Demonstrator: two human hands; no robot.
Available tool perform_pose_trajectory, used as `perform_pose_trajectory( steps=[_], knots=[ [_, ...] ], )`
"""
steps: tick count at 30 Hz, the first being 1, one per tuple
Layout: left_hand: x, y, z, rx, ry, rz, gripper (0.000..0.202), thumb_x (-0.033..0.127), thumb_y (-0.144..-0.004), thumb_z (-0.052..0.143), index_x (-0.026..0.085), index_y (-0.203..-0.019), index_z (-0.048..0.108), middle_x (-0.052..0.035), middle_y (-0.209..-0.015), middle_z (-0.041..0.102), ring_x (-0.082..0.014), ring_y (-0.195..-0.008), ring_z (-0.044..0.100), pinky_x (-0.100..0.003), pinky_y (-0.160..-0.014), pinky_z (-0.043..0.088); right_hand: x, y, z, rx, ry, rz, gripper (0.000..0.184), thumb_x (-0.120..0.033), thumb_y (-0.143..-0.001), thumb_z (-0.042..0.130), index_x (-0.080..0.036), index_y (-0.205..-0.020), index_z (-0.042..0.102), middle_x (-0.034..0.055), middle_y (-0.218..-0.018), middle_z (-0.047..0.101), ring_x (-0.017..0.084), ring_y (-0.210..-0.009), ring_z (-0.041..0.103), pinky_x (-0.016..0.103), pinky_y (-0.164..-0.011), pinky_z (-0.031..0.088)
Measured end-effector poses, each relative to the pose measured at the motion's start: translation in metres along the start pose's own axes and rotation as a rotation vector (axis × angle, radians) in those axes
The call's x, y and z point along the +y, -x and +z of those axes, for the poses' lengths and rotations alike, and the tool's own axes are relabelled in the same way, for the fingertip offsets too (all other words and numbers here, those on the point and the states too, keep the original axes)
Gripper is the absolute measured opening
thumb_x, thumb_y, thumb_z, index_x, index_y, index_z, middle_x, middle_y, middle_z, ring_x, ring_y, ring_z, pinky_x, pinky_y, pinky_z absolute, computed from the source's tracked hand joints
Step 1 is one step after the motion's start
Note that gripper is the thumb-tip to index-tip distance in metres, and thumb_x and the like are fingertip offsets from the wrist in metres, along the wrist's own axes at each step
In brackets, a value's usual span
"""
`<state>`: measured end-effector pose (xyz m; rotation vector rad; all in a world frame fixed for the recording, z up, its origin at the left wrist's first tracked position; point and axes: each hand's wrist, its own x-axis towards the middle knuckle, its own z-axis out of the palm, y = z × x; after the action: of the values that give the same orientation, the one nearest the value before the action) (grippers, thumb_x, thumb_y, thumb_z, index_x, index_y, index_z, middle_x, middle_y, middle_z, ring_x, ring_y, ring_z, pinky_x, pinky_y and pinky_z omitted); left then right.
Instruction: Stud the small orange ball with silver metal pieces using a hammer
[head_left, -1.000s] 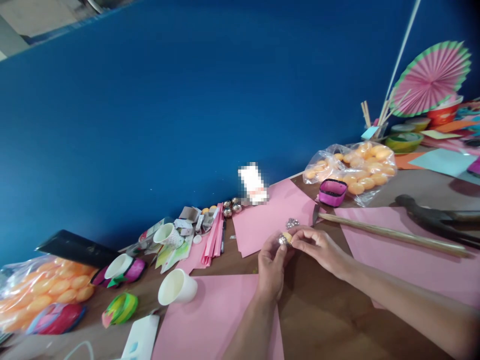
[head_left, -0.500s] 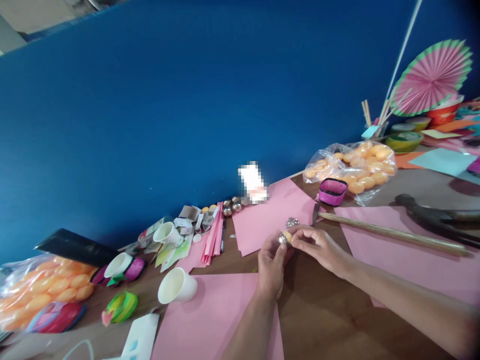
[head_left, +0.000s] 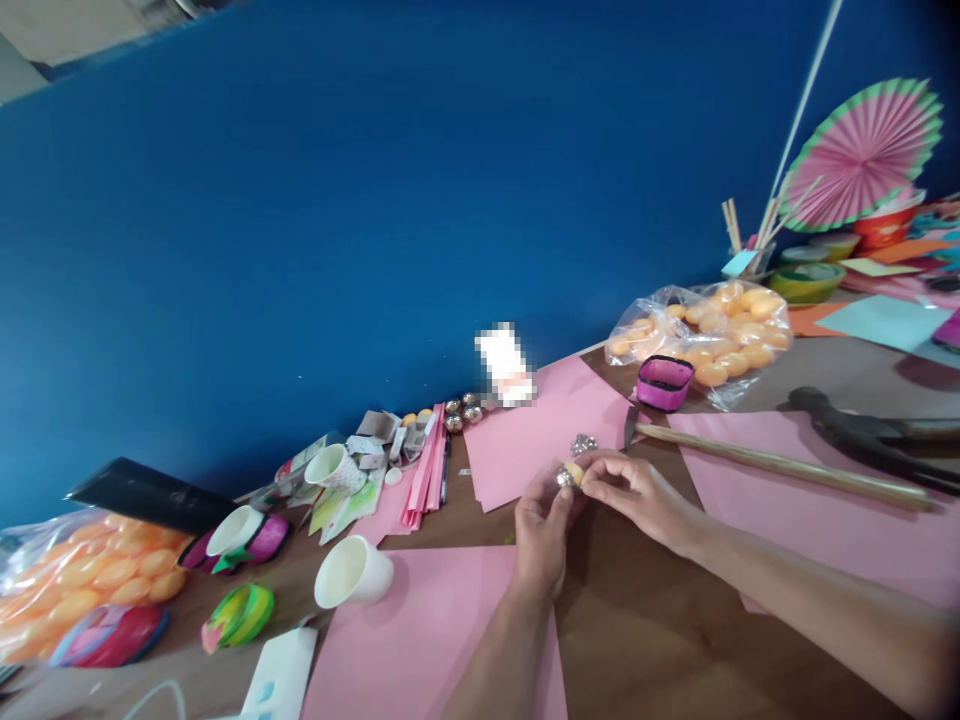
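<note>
A small orange ball (head_left: pixel 570 475), partly covered with shiny silver bits, is held between my two hands above the table. My left hand (head_left: pixel 541 530) is closed around its left side, thumb in front. The fingertips of my right hand (head_left: pixel 626 488) are pinched together against its right side; whether they hold a silver bit is too small to tell. Just beyond my fingers, a little heap of silver sequin-like pieces (head_left: pixel 583 444) lies on a pink paper sheet (head_left: pixel 517 450).
A white paper cup (head_left: pixel 354 572) tips on another pink sheet (head_left: pixel 427 640) to the left. At right lie a hammer (head_left: pixel 787 465), a purple box (head_left: pixel 664 383) and a bag of orange balls (head_left: pixel 720 335). Several silver-covered balls (head_left: pixel 454 422) sit by the blue wall (head_left: pixel 375 200).
Almost nothing differs. Both hands stay around the ball in the same place, and the whole view has shifted very slightly.
</note>
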<state>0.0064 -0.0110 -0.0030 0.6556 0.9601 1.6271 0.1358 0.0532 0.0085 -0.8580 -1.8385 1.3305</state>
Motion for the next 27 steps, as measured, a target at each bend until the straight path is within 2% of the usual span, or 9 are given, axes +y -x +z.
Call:
perform_pose_trajectory(
  steps=[6,15,22,27],
  knots=[
    [-0.0008,-0.0011,0.0009,0.032,-0.007,-0.002,0.041,0.024,-0.07,0.064,0.018,-0.11,0.057,-0.0088,-0.105,0.064,-0.0243,-0.101,0.056,-0.043,-0.092,0.039,-0.0055,0.0008,0.0002,-0.009,0.008,-0.01,0.023,-0.038,-0.078,0.055,-0.018,-0.068,0.062,0.0045,-0.097,0.06,0.02,-0.094,0.054,0.03,-0.087,0.037],
    [-0.0031,-0.0012,0.0008,0.054,-0.066,0.016,0.042,0.023,-0.071,0.063,0.016,-0.111,0.056,-0.0092,-0.104,0.065,-0.0236,-0.1,0.057,-0.041,-0.091,0.042,-0.0055,0.0018,0.0014,-0.015,-0.076,0.065,0.026,-0.041,-0.076,0.055,-0.017,-0.068,0.061,0.0067,-0.101,0.062,0.022,-0.097,0.054,0.032,-0.086,0.038],
    [-0.0062,-0.0011,-0.0005,0.081,-0.145,0.037,0.043,0.026,-0.071,0.062,0.017,-0.113,0.055,-0.0098,-0.109,0.063,-0.0236,-0.102,0.057,-0.039,-0.09,0.042,-0.006,0.0027,0.0036,0.026,-0.121,0.116,0.022,-0.037,-0.075,0.056,-0.016,-0.068,0.061,0.0045,-0.078,0.066,0.022,-0.091,0.057,0.032,-0.082,0.04],
    [-0.0093,-0.0018,-0.002,0.081,-0.171,0.05,0.043,0.025,-0.072,0.062,0.018,-0.114,0.055,-0.0097,-0.109,0.062,-0.0233,-0.101,0.057,-0.04,-0.09,0.042,-0.0029,0.0033,0.0053,0.054,-0.109,0.12,0.019,-0.035,-0.074,0.058,-0.017,-0.066,0.06,0.0035,-0.077,0.066,0.023,-0.096,0.055,0.031,-0.083,0.04]
  ],
)
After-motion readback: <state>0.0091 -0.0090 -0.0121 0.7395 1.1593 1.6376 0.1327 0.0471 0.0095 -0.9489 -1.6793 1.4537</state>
